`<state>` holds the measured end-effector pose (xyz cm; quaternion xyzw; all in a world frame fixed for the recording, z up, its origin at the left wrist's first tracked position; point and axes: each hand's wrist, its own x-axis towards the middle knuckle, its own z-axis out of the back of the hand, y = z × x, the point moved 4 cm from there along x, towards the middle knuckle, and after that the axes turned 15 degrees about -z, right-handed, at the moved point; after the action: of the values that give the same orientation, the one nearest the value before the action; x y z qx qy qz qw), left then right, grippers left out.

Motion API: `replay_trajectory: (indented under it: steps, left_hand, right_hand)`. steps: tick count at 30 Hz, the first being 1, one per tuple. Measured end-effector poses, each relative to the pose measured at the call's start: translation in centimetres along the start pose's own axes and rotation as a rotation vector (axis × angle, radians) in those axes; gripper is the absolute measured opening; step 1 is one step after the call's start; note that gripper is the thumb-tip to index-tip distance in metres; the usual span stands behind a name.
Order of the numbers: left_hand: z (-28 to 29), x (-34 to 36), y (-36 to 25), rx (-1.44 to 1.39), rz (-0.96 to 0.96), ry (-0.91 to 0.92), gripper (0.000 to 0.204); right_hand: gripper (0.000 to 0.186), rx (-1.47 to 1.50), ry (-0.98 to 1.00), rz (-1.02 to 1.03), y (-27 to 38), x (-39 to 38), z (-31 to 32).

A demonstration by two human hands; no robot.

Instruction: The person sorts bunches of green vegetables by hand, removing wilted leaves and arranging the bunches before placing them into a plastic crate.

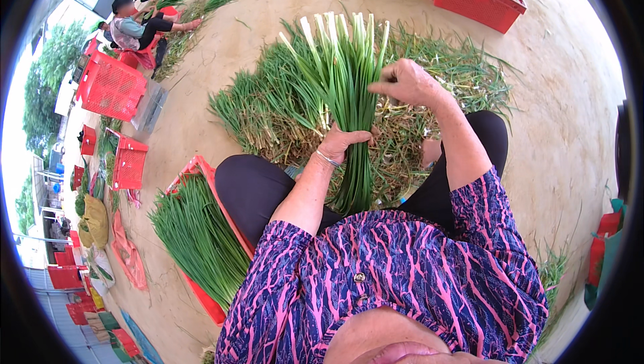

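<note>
My left hand (342, 142) grips a big bunch of long green leafy stalks (347, 95) around its middle, with the pale stem ends fanned out at the top and dark leaves hanging below. My right hand (401, 83) is beside the upper right of the bunch, fingers curled and slightly blurred at the tips; what they hold, if anything, I cannot make out. Beneath lies a pile of loose greens (256, 102) and dry trimmings (416, 137) between my bent legs. A red crate (200, 289) of combed greens (191, 236) stands at my left hip.
A red crate of greens (473, 8) stands at the upper right. Co-workers (134, 32) sit low at the upper left beside stacked red baskets (111, 85). More crates (131, 163), yellow sacks (94, 220) and a pink plastic sheet (129, 256) line the left.
</note>
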<state>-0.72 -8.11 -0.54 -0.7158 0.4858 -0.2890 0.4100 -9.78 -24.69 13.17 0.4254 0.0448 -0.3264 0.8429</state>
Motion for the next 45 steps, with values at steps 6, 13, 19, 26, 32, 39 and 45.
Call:
replay_trajectory:
  steps: [6,13,19,26,32,39,45]
  left_hand:
    - [-0.5,0.3,1.3,0.112,0.004,-0.02,0.04]
    - [1.0,0.6,2.4,0.346,-0.11,-0.064,0.036]
    - [2.6,0.5,2.0,0.731,-0.28,-0.138,0.034]
    - [0.7,0.1,1.0,0.542,-0.203,-0.092,0.036]
    - [0.1,-0.6,0.4,0.163,-0.081,-0.115,0.037]
    - [0.4,-0.1,0.3,0.151,-0.109,-0.089,0.041]
    - [0.3,-0.3,1.1,0.265,-0.104,-0.071,0.044]
  right_hand:
    - [0.023,0.286,-0.447,0.293,0.9,1.0,-1.0]
    - [0.019,0.234,-0.501,0.166,-0.2,1.4,-1.6]
    - [0.022,0.399,-0.448,0.04,-1.2,1.4,-2.0]
    - [0.022,0.5,-0.514,0.133,-2.3,1.9,-2.6]
    - [0.011,0.507,-0.386,0.255,-1.0,0.4,-3.1]
    - [0.014,0.771,-0.146,0.236,-0.3,0.9,-3.9]
    - [0.017,0.54,-0.401,0.234,-0.3,1.9,-3.3]
